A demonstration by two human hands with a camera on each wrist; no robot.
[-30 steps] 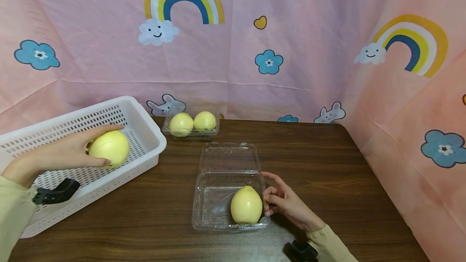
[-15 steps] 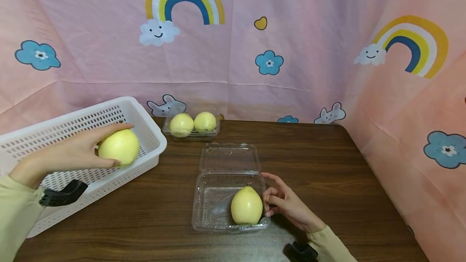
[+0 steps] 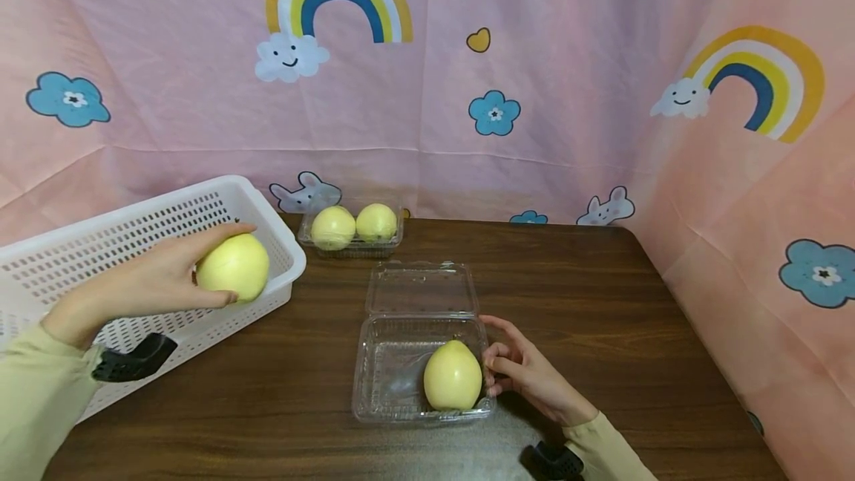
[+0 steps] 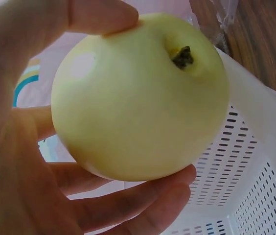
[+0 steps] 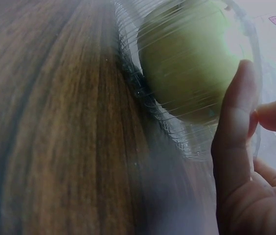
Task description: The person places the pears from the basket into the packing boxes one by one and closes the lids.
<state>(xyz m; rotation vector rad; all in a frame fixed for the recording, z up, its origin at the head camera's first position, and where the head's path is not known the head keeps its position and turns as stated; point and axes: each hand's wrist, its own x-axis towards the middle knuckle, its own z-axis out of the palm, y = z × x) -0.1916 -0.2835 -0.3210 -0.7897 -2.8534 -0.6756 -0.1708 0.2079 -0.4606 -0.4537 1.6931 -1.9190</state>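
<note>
My left hand (image 3: 163, 273) grips a pale yellow pear (image 3: 235, 269) above the right end of the white basket (image 3: 292, 262). In the left wrist view the thumb lies over the top of this pear (image 4: 138, 103), fingers curled beneath, and its dark end shows. A clear plastic clamshell box (image 3: 387, 384) lies with its lid (image 3: 421, 292) folded back. Inside it, on the right, stands another pear (image 3: 453, 377). My right hand (image 3: 531, 377) pinches the box's right rim; the right wrist view shows thumb and a finger meeting at the clear wall (image 5: 196, 142).
Behind, at the table's back edge, a smaller-looking clear box (image 3: 350, 249) holds two pears (image 3: 376, 223). A patterned pink cloth (image 3: 534, 154) hangs behind and to the right of the brown wooden table (image 3: 588, 295).
My left hand has carried its pear rightward across the basket toward its right end. The right hand and the clamshell box have stayed in place.
</note>
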